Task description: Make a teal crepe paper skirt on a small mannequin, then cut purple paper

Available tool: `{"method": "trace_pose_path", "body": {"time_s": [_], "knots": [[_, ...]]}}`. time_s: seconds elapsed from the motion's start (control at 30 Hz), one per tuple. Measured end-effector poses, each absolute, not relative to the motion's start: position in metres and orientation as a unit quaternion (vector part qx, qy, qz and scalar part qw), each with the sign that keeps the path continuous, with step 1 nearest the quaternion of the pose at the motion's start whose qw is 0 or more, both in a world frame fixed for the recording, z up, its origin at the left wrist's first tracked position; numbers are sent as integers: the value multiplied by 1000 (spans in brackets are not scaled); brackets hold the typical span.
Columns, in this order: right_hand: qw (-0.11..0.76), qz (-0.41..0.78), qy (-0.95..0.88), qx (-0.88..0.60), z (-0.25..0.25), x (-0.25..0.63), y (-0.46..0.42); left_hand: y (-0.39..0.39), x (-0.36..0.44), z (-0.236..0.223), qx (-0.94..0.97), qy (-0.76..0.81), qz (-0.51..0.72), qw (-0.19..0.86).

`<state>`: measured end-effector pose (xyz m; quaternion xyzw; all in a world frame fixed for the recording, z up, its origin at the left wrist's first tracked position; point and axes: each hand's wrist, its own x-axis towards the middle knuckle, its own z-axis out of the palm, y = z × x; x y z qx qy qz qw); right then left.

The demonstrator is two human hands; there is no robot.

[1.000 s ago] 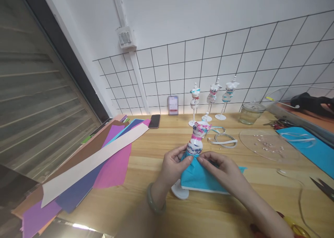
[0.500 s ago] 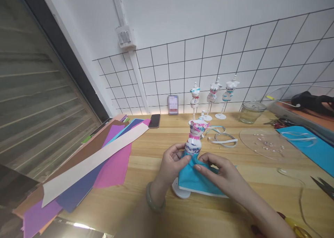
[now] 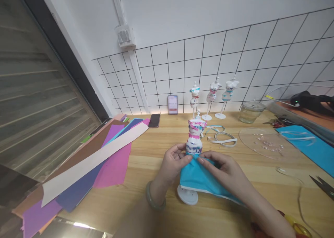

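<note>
A small white dress form [image 3: 194,144] with pink and blue marks stands upright on a round white base [image 3: 188,196]. Turquoise fabric [image 3: 198,179] with a white lower edge hangs around its hips. On the left side, my left hand [image 3: 173,163] pinches the fabric's top edge against the form with thumb and fingers. My right hand [image 3: 221,166] grips the same edge at the right, thumb close to the other thumb. Part of the fabric lies hidden under my right hand and extends toward the wrist.
Coloured fabric sheets [image 3: 114,168] lie at left. Several trims [image 3: 224,140], a clear plate of beads [image 3: 261,144], a glass [image 3: 252,112], scissors [image 3: 322,186] and blue fabric [image 3: 310,147] are at right. Three more dress forms [image 3: 229,92] and a phone [image 3: 172,104] stand at the back.
The dress form has turned and straightened slightly, and its base has shifted right. My right hand has drawn the fabric's top edge in closer, and the cloth hangs smoother.
</note>
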<state>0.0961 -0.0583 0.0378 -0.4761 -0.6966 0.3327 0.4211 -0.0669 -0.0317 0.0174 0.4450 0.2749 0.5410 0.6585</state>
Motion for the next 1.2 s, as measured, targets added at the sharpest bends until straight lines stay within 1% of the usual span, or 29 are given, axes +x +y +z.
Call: {"method": "trace_pose_path", "body": {"time_s": [0.2,0.43,0.73,1.2], "knots": [[427,334,-692,-477,41,95,-59,-31,-66,18,439,272,547,659],[418,348,-724,-425,43,95,-61,-33,-67,20,455,277,537,655],[444,303,-694,-480,33,96,-56,-35,-67,19,480,268,521,653],[464,319,-666,-489,36,94,-57,-37,-66,18,491,266,510,654]]}}
